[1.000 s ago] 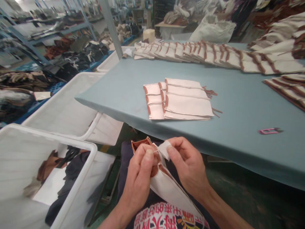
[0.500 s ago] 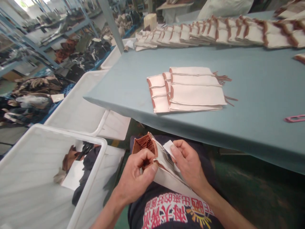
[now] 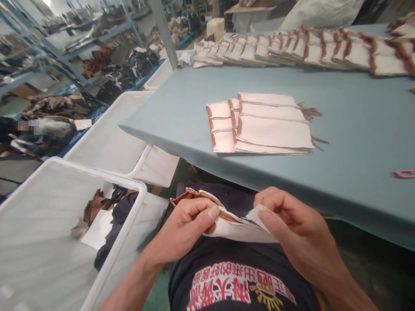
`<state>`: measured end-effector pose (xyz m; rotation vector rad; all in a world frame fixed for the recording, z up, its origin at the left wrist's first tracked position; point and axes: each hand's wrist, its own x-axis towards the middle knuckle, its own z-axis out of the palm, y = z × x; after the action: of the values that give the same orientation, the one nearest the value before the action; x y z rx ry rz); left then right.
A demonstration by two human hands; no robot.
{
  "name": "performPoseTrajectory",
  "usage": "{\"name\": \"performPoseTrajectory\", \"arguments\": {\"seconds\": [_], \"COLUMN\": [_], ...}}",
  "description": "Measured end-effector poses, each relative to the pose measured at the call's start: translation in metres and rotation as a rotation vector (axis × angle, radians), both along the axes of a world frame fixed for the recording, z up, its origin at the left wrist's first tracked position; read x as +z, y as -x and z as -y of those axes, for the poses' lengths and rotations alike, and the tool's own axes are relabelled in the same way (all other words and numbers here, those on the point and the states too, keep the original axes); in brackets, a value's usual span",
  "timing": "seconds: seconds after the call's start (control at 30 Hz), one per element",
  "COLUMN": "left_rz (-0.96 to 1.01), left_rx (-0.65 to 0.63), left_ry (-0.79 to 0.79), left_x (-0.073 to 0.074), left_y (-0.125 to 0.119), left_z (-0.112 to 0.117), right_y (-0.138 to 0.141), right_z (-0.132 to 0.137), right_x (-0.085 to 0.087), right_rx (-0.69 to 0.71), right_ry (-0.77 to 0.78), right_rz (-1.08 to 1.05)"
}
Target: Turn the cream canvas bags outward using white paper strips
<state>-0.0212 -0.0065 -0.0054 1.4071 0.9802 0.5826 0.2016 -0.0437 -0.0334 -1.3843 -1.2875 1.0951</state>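
Over my lap lies a sewn piece with a white outer face and brown inside. My left hand is closed in a pinch on its brown-lined edge. Close to its right part, my right hand pinches a small white scrap between thumb and fingers; whether this scrap is paper or cloth I cannot tell. Beyond my hands, a small stack of similar white sewn pieces rests near the table's front edge, brown strips sticking out of its right end.
A blue-green table stands in front of me, with a long row of white-and-brown pieces along its back. A pink looped object lies at right. White bins stand left; the nearest holds scraps.
My right hand has moved to the right and nearer, still pinching the white scrap. The sewn piece has flattened and its opening has narrowed. My left hand keeps its pinch.
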Motion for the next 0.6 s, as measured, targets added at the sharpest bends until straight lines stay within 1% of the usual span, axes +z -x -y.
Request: {"name": "performPoseTrajectory", "arguments": {"seconds": [0.07,0.13,0.2,0.23,0.3,0.4,0.53,0.6], "left_rz": [0.038,0.059,0.070,0.074,0.086,0.100,0.101,0.107], "left_rx": [-0.056,-0.090,-0.103,-0.109,-0.116,-0.112,-0.097,-0.080], "left_ry": [-0.002,0.010,0.041,0.061,0.086,0.070,0.002,-0.006], "left_x": [0.003,0.005,0.006,0.006,0.006,0.008,0.009,0.008], "left_y": [-0.002,-0.004,-0.007,-0.008,-0.011,-0.014,-0.015,-0.014], "left_z": [-0.006,-0.011,-0.014,-0.014,-0.015,-0.014,-0.012,-0.010], "right_y": [-0.007,-0.008,-0.003,0.001,0.008,0.015,0.019,0.022], "right_z": [0.008,0.016,0.021,0.022,0.022,0.020,0.020,0.018], "right_x": [0.017,0.032,0.043,0.046,0.050,0.049,0.046,0.044], "right_rx": [0.000,-0.037,-0.074,-0.070,-0.011,0.049,0.069,0.042], "right_ry": [0.032,0.138,0.221,0.230,0.180,0.053,0.045,0.009], "right_rz": [0.011,0.029,0.048,0.051,0.056,0.107,0.115,0.132]}}
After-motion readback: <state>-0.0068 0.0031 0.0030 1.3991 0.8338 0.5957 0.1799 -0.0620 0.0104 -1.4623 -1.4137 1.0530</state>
